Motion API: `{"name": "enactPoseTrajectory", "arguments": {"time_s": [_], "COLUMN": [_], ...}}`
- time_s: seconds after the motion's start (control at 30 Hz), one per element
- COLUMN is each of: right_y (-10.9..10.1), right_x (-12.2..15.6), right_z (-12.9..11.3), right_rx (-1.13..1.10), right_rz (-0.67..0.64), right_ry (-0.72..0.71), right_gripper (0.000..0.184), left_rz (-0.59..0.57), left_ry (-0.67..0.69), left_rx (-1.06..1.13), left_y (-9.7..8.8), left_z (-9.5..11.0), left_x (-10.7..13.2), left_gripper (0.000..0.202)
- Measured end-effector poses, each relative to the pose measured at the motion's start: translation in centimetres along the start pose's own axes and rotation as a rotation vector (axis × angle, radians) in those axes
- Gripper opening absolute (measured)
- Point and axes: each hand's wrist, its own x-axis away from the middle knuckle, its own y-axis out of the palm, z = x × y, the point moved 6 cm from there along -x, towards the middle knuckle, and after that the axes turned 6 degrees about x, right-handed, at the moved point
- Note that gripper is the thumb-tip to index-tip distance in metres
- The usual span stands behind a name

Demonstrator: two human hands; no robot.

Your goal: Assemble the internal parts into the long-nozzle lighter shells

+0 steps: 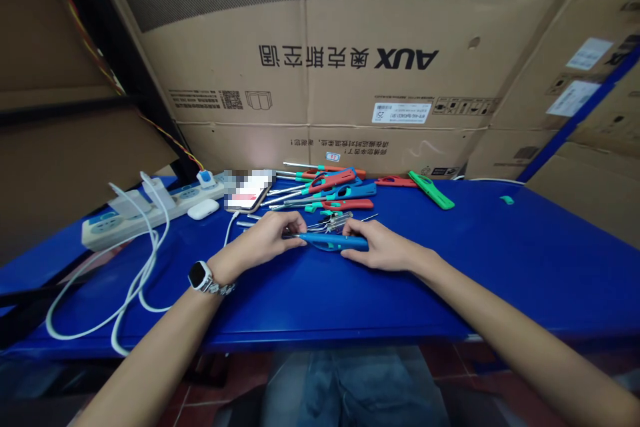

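Observation:
A blue long-nosed gas lighter [327,240] lies level between my two hands, just above the blue table. My left hand [273,233] pinches it where the metal tube meets the body. Around the handle end, my right hand [377,243] has its thumb and fingers closed. Just beyond the lighter are loose metal tubes and small parts [337,221], partly hidden by my hands. Behind them, red and blue lighters [333,190] with metal tubes lie in a heap.
A red handle [395,181] and a green handle [431,189] lie at the back right, with a teal piece [507,200] farther right. On the left are a phone [250,190], a white case [203,209], a power strip [165,210] and looping white cables [143,273]. Cardboard [320,27] walls the back.

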Motion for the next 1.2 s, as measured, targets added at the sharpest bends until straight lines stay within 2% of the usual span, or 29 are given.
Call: {"name": "enactPoseTrajectory", "arguments": {"time_s": [0.13,0.2,0.27,0.33,0.4,0.47,0.5,0.57,0.63,0.7,0.8,0.83,0.9,0.97,1.03,1.2], "right_y": [0.2,0.2,0.1,0.1,0.4,0.9,1.1,1.7,2.2,2.7,2.4,1.7,0.4,0.0,0.1,0.7], "right_x": [0.5,0.7,0.8,0.8,0.7,0.5,0.4,0.0,-0.5,-1.4,-3.3,-4.1,-6.0,-7.8,-9.4,-11.0], "right_z": [-0.9,-1.1,-1.1,-1.0,-1.0,-1.2,-1.4,-2.0,-2.8,-3.5,-3.5,-2.9,-2.0,-1.1,-0.9,-0.7], "right_rx": [0.214,0.283,0.302,0.276,0.205,0.119,0.085,0.054,0.044,-0.002,-0.084,-0.043,0.142,0.277,0.384,0.416], "right_rz": [-0.026,-0.021,-0.002,0.026,0.039,0.042,0.044,0.055,0.047,-0.015,-0.059,0.019,0.166,0.180,0.172,0.149], "right_ry": [0.028,0.055,0.090,0.125,0.153,0.175,0.182,0.189,0.170,0.119,0.093,0.128,0.154,0.168,0.134,0.179], "right_gripper": [0.027,0.031,0.035,0.039,0.042,0.044,0.045,0.047,0.047,0.049,0.057,0.053,0.030,0.017,0.017,0.015], "left_rz": [0.057,0.127,0.269,0.487,0.719,0.803,0.768,0.625,0.533,0.503,0.503,0.514,0.538,0.548,0.516,0.384], "left_ry": [0.089,0.161,0.244,0.293,0.254,0.127,0.047,-0.081,-0.156,-0.201,-0.227,-0.223,-0.199,-0.163,-0.108,0.009], "left_rx": [-0.120,-0.221,-0.302,-0.311,-0.214,0.010,0.157,0.477,0.737,0.907,1.002,1.004,0.981,0.922,0.792,0.249], "left_y": [-0.5,-0.8,-1.4,-2.2,-3.1,-3.1,-2.6,-1.1,0.0,0.3,-0.3,-0.7,-1.4,-1.9,-2.1,-2.0], "left_z": [0.5,1.1,2.2,3.3,3.6,2.5,1.7,0.2,-0.7,-1.1,-1.3,-1.3,-1.3,-1.0,-0.4,1.7], "left_x": [0.0,0.1,0.5,1.0,1.5,1.2,0.8,-0.3,-0.9,-1.1,-1.0,-0.8,-0.6,-0.3,-0.2,0.0], "left_gripper": [0.010,0.010,0.015,0.024,0.024,0.023,0.028,0.041,0.048,0.048,0.048,0.048,0.048,0.047,0.045,0.039]}}
